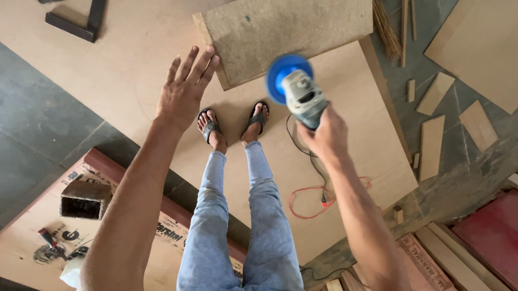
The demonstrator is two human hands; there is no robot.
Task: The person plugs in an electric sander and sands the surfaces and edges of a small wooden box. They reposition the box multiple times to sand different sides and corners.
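Above plywood sheet (124, 64), hands (left (183, 91) splayed)

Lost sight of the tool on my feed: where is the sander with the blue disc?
In the head view, right of centre: the right hand holds the sander up, beside the rough board's lower edge.

Both arms stretched forward; left hand (183, 89) open, fingers spread and pointing far; right hand (326, 134) closed in a fist-like grip.
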